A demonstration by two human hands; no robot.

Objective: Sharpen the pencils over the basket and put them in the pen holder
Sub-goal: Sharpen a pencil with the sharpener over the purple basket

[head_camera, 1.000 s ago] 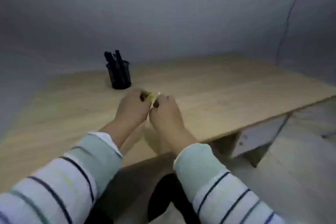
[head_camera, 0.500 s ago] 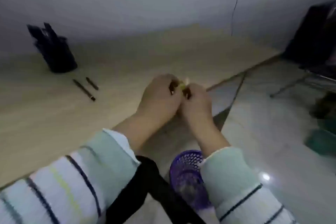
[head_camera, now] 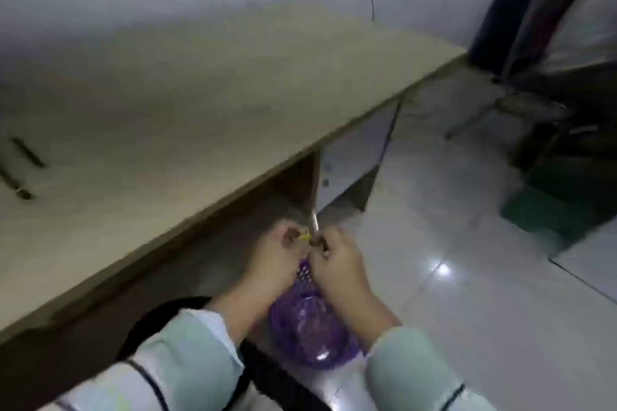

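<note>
Pencils (head_camera: 26, 152) — two on the desk (head_camera: 200, 103) — both hands (head_camera: 314, 264) over one basket (head_camera: 310, 327).

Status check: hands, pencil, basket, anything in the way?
Both hands, left and right, pinched together on something small and yellowish, too blurred to name. Purple basket directly below. Nothing between.

Left hand (head_camera: 267, 264) and right hand (head_camera: 340, 264) pinch something yellow (head_camera: 305, 237) over purple basket (head_camera: 310, 327).

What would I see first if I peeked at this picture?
Two hands, the left hand and the right hand, pinch a small yellow thing together, low in the middle. Right under them sits a purple basket on the shiny floor, beside the wooden desk.
</note>
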